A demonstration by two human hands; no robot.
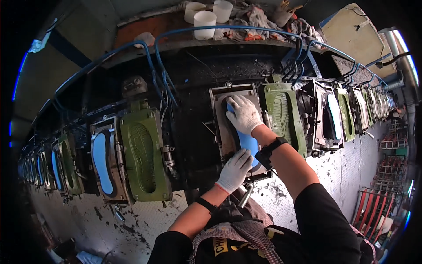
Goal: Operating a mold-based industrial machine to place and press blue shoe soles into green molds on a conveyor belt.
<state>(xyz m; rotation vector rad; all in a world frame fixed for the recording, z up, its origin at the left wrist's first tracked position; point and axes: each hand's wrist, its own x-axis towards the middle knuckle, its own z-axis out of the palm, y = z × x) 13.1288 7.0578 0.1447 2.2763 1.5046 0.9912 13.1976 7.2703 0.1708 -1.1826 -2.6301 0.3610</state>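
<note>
A blue sole-shaped sheet (248,143) lies on the dark sole form of an opened metal mould plate (218,115) in front of me. White knit gloves cover both hands. My right hand (243,115) lies over the far end of the sheet, fingers stretched out and pressing on it. Near the close end, my left hand (236,169) rests its spread fingertips on the sheet's left edge. The gloves hide parts of the blue surface. To the right sits the green mould half (283,115), with a ribbed sole-shaped hollow.
A row of similar moulds runs to both sides, including a green mould half (143,154) and a plate with a blue sole (102,160) at left. Blue bent rails (228,27) cross behind. White cups (205,24) and gloves lie on the back shelf. A metal handle (247,194) juts toward me.
</note>
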